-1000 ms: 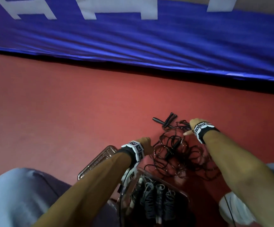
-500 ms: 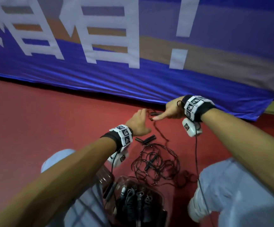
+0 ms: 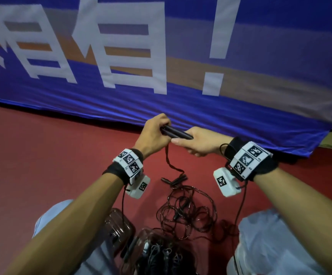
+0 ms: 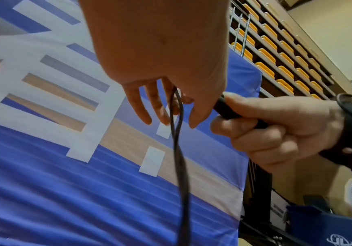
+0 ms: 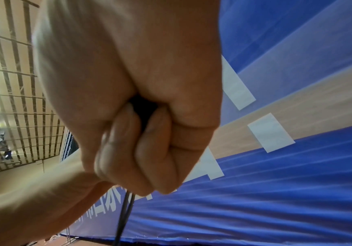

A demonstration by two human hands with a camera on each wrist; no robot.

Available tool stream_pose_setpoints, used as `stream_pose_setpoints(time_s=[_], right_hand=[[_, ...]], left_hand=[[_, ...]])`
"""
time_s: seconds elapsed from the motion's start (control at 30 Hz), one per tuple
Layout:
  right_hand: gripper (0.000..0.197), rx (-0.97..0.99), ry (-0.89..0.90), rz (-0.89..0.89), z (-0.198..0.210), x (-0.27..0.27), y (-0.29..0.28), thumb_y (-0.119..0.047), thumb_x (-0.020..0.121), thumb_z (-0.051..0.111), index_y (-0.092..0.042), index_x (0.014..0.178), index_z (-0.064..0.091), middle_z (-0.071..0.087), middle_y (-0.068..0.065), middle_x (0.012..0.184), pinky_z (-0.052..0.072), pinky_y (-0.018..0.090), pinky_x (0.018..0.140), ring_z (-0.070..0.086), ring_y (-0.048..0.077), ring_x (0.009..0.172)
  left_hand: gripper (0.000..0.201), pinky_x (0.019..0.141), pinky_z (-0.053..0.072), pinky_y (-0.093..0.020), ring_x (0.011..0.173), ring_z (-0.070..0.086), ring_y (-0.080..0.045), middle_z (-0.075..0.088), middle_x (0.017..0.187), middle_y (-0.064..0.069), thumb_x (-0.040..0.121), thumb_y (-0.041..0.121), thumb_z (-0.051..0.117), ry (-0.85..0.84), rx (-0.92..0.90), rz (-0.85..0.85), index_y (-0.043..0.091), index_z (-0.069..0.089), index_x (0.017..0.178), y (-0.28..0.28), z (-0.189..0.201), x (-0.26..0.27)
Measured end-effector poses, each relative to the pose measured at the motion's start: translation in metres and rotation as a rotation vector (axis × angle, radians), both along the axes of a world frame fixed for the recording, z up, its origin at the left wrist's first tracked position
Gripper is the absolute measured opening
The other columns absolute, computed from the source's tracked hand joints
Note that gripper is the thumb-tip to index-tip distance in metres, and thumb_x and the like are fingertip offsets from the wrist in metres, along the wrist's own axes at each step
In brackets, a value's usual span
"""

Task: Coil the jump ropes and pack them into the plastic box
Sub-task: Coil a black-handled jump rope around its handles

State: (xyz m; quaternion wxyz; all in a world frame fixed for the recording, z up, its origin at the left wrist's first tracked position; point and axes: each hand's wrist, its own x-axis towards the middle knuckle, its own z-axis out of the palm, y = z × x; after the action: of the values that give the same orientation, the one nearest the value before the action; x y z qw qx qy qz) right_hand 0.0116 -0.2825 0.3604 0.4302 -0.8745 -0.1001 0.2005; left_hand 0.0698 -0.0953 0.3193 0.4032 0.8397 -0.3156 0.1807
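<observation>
Jump-rope handles (image 3: 176, 132), two dark sticks laid side by side, are held up in front of the person. The right hand (image 3: 200, 142) is curled in a fist round one end, thumb along the top. The left hand (image 3: 154, 133) covers the other end; from the head view its fingers (image 3: 162, 121) wrap over the handles, though the left wrist view shows the lower fingers hanging fairly loose, so its hold looks light.

From under the left hand the doubled cord (image 3: 170, 163) drops to the red floor (image 3: 42, 165), where it runs into a loose tangle of ropes (image 3: 187, 213) with further handles lying in it. Nearer the person's knees sits the clear plastic box (image 3: 151, 253), already holding several dark coiled bundles.

The risk lies in that tangle. The lifted cord probably threads through loops of other ropes, so a hard pull could tighten knots or drag the whole heap along. With the left hand holding so lightly, a snag might also jerk the handles free or let them slip out of line before coiling starts.
</observation>
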Motion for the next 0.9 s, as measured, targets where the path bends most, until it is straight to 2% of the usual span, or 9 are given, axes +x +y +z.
stream_pose_setpoints(time_s=[0.17, 0.23, 0.3, 0.37, 0.5, 0.67, 0.77, 0.83, 0.9], right_hand=[[0.05, -0.017, -0.023, -0.052, 0.003, -0.001, 0.001, -0.059, 0.091, 0.067, -0.017, 0.069, 0.052, 0.051, -0.001, 0.053, 0.037, 0.022, 0.042, 0.046, 0.016, 0.044], [0.05, 0.041, -0.023, -0.064, 0.004, -0.002, 0.001, -0.058, 0.091, 0.068, -0.017, 0.068, 0.052, 0.049, -0.002, 0.052, 0.035, 0.022, 0.042, 0.043, 0.016, 0.043], [0.049, 0.108, -0.021, -0.07, 0.005, -0.003, 0.001, -0.055, 0.093, 0.067, -0.017, 0.067, 0.05, 0.046, -0.003, 0.05, 0.031, 0.022, 0.042, 0.038, 0.015, 0.041], [0.047, 0.189, 0.002, -0.08, 0.009, -0.005, -0.002, -0.051, 0.095, 0.067, -0.018, 0.066, 0.049, 0.043, -0.003, 0.05, 0.027, 0.021, 0.041, 0.034, 0.013, 0.04], [0.044, 0.306, 0.038, -0.097, 0.018, -0.008, -0.007, -0.047, 0.097, 0.066, -0.02, 0.068, 0.047, 0.037, -0.003, 0.053, 0.022, 0.02, 0.039, 0.027, 0.01, 0.04], [0.039, 0.526, 0.035, -0.097, 0.011, -0.014, 0.009, -0.043, 0.1, 0.062, -0.018, 0.074, 0.047, 0.028, -0.002, 0.056, 0.018, 0.02, 0.039, 0.021, 0.01, 0.042], [0.04, 0.665, -0.028, -0.166, 0.011, -0.019, 0.025, -0.039, 0.102, 0.059, -0.014, 0.074, 0.046, 0.027, -0.003, 0.052, 0.017, 0.02, 0.039, 0.021, 0.01, 0.039], [0.042, 0.829, -0.069, -0.264, 0.019, -0.017, 0.03, -0.039, 0.103, 0.059, -0.018, 0.069, 0.046, 0.024, 0.001, 0.055, 0.014, 0.025, 0.041, 0.02, 0.01, 0.038], [0.043, 0.854, -0.145, -0.333, 0.026, -0.011, 0.03, -0.042, 0.102, 0.059, -0.011, 0.073, 0.053, 0.023, 0.003, 0.058, 0.013, 0.031, 0.045, 0.018, 0.013, 0.038]], left_hand=[[0.018, 0.06, 0.044, -0.035, 0.063, 0.053, -0.014, 0.062, 0.078, -0.002, 0.068, 0.009, 0.073, 0.15, -0.095, -0.083, 0.014, 0.056, 0.071, -0.005, 0.008, 0.0], [0.022, 0.049, 0.037, -0.035, 0.054, 0.043, -0.013, 0.05, 0.058, -0.006, 0.068, 0.002, 0.068, 0.343, -0.226, -0.154, 0.007, 0.046, 0.065, -0.006, 0.01, -0.003], [0.034, 0.041, 0.027, -0.026, 0.045, 0.032, -0.011, 0.034, 0.051, -0.002, 0.072, -0.008, 0.065, 0.541, -0.395, -0.21, 0.012, 0.039, 0.062, -0.007, 0.011, -0.006], [0.041, 0.042, 0.016, -0.024, 0.043, 0.022, -0.007, 0.027, 0.051, 0.002, 0.083, -0.007, 0.062, 0.671, -0.485, -0.241, 0.019, 0.039, 0.062, -0.007, 0.015, -0.01], [0.043, 0.045, 0.011, -0.027, 0.047, 0.017, -0.01, 0.024, 0.059, 0.0, 0.094, 0.012, 0.054, 0.641, -0.415, -0.187, 0.026, 0.056, 0.054, -0.007, 0.025, -0.013], [0.056, 0.047, 0.01, -0.031, 0.045, 0.017, -0.01, 0.023, 0.048, 0.003, 0.103, 0.019, 0.04, 0.706, -0.428, -0.072, 0.027, 0.029, 0.049, -0.01, 0.025, -0.016], [0.054, 0.044, 0.012, -0.024, 0.041, 0.018, -0.009, 0.022, 0.046, 0.002, 0.105, 0.02, 0.04, 0.717, -0.488, -0.082, 0.021, 0.029, 0.052, -0.012, 0.025, -0.019], [0.05, 0.042, 0.015, -0.024, 0.041, 0.022, -0.011, 0.025, 0.047, -0.001, 0.105, 0.026, 0.044, 0.71, -0.407, -0.074, 0.02, 0.033, 0.057, -0.016, 0.016, -0.022], [0.044, 0.04, 0.016, -0.022, 0.04, 0.022, -0.011, 0.026, 0.049, 0.001, 0.104, 0.023, 0.045, 0.697, -0.318, -0.092, 0.023, 0.033, 0.061, -0.023, 0.005, -0.028]])
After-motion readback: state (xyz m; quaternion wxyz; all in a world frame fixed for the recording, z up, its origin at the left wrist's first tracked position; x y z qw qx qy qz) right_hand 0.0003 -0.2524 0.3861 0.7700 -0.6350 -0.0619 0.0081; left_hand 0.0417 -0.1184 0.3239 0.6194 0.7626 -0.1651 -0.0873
